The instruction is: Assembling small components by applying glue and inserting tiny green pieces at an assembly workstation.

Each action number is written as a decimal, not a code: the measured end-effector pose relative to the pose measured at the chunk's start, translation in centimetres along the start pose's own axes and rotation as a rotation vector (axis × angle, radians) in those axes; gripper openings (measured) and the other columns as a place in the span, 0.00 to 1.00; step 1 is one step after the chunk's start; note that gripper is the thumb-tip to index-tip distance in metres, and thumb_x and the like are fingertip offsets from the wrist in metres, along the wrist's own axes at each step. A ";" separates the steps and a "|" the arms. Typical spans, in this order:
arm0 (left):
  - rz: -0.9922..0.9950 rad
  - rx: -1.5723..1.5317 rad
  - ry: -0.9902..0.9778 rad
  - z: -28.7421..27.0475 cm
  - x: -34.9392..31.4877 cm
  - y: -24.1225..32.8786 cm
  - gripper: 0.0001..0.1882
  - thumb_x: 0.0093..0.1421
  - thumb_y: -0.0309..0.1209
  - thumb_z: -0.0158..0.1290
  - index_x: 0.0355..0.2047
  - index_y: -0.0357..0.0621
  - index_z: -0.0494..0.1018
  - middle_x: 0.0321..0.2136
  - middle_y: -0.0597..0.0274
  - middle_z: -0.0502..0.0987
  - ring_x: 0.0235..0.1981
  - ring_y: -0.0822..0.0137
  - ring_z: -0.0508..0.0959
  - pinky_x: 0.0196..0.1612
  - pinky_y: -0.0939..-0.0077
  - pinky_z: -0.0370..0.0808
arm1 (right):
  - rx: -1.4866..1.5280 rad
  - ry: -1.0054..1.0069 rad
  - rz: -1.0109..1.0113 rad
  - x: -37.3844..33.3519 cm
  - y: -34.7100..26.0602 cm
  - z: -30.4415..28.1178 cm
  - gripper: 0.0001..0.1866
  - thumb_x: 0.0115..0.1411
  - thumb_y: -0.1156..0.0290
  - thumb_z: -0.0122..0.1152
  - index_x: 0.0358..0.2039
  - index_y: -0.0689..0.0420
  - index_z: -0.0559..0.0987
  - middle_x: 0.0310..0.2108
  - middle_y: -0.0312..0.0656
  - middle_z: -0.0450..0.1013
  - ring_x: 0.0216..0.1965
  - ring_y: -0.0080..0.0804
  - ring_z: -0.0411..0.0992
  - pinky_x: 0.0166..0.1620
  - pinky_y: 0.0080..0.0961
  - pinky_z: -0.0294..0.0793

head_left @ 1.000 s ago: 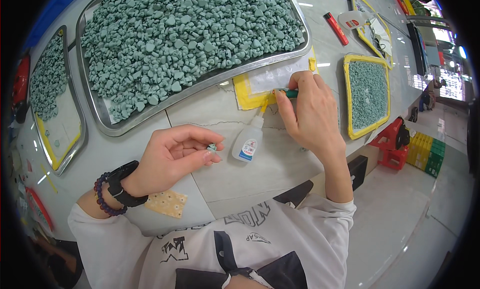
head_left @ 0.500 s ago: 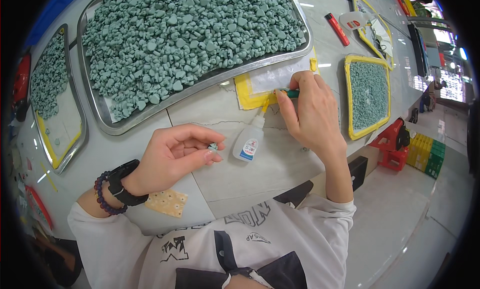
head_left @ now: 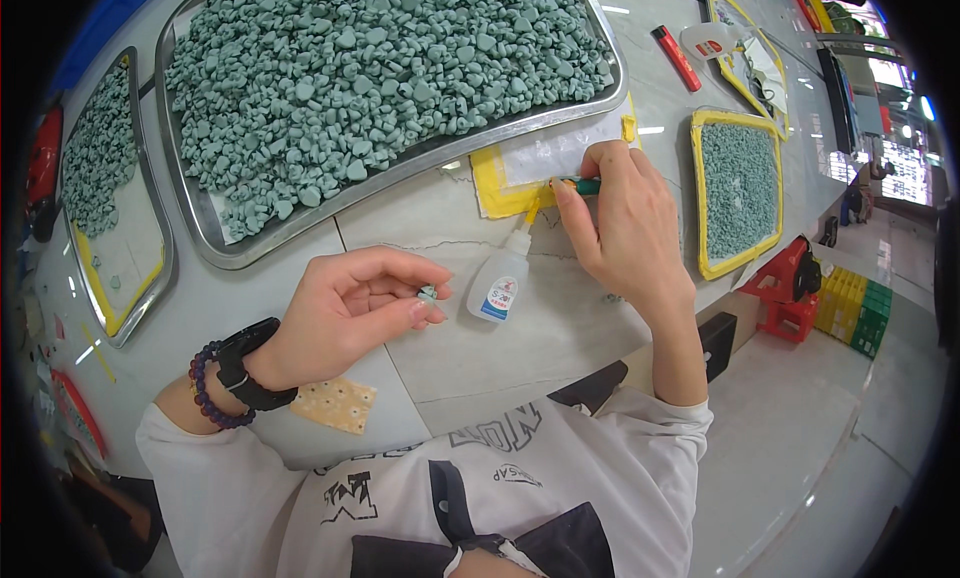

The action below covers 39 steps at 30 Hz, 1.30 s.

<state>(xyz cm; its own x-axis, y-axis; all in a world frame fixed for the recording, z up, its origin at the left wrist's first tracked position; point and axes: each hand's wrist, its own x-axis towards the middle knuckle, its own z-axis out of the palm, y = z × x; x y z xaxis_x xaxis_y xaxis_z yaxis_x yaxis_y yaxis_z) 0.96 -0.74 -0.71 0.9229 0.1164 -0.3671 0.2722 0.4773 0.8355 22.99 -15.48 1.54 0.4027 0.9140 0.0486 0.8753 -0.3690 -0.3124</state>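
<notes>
A small green stone-like piece (head_left: 427, 292) is pinched between the thumb and fingertips of my left hand (head_left: 350, 303), above the table. My right hand (head_left: 630, 223) grips a slim green-handled tool (head_left: 586, 187), most of it hidden by the fingers. Its tip end is over a white sheet with a yellow border (head_left: 490, 190), partly under the big tray's rim. Between my hands lies a translucent squeeze bottle (head_left: 498, 286) with a yellow nozzle, which points toward the sheet's edge.
A large metal tray (head_left: 235, 260) heaped with green pieces spans the far side. Another metal tray (head_left: 168, 268) stands at left. At right is a yellow-edged tray (head_left: 697, 198) of finer green pieces, with a red lighter-shaped object (head_left: 676, 58) beyond. A patterned yellow cloth (head_left: 338, 405) lies near my left wrist.
</notes>
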 end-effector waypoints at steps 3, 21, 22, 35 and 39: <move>-0.002 0.000 0.001 0.0 0.0 0.0 0.14 0.57 0.17 0.47 0.44 0.33 0.69 0.40 0.53 0.75 0.38 0.66 0.78 0.40 0.76 0.75 | -0.005 0.002 -0.034 -0.1 0.0 -0.2 0.14 0.56 0.64 0.55 0.31 0.62 0.66 0.23 0.47 0.65 0.26 0.43 0.65 0.31 0.34 0.63; -0.038 0.045 0.044 0.5 0.3 0.0 0.14 0.55 0.19 0.48 0.44 0.32 0.68 0.39 0.53 0.75 0.36 0.68 0.78 0.39 0.78 0.75 | -0.198 0.481 -0.047 -0.9 5.5 -3.6 0.12 0.52 0.78 0.57 0.38 0.60 0.72 0.32 0.47 0.70 0.37 0.43 0.69 0.44 0.33 0.65; -0.041 0.053 0.078 0.6 0.0 -0.1 0.14 0.55 0.19 0.49 0.43 0.32 0.69 0.38 0.52 0.75 0.35 0.68 0.77 0.38 0.78 0.75 | -0.145 0.363 0.066 -3.2 4.6 -4.5 0.10 0.49 0.79 0.59 0.34 0.60 0.74 0.30 0.44 0.70 0.35 0.40 0.70 0.43 0.32 0.64; -0.048 0.058 0.092 0.7 0.2 -0.2 0.15 0.54 0.19 0.48 0.43 0.33 0.68 0.37 0.52 0.75 0.33 0.68 0.77 0.37 0.79 0.74 | -0.131 0.208 0.247 -13.5 4.1 -2.7 0.09 0.41 0.79 0.64 0.25 0.56 0.77 0.24 0.34 0.70 0.29 0.30 0.68 0.40 0.26 0.60; -0.049 0.055 0.086 0.8 0.2 -0.2 0.15 0.54 0.18 0.48 0.43 0.33 0.68 0.37 0.52 0.75 0.34 0.68 0.77 0.37 0.79 0.75 | -0.140 0.251 0.286 -13.4 4.0 -3.0 0.08 0.42 0.79 0.64 0.25 0.56 0.77 0.25 0.34 0.71 0.31 0.30 0.68 0.40 0.26 0.60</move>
<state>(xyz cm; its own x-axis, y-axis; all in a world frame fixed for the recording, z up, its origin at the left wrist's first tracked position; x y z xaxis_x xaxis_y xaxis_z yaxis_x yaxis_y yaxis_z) 1.34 -1.51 -0.64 0.8820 0.1692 -0.4398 0.3331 0.4364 0.8358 21.87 -29.72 2.49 0.6732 0.7080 0.2135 0.7393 -0.6378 -0.2158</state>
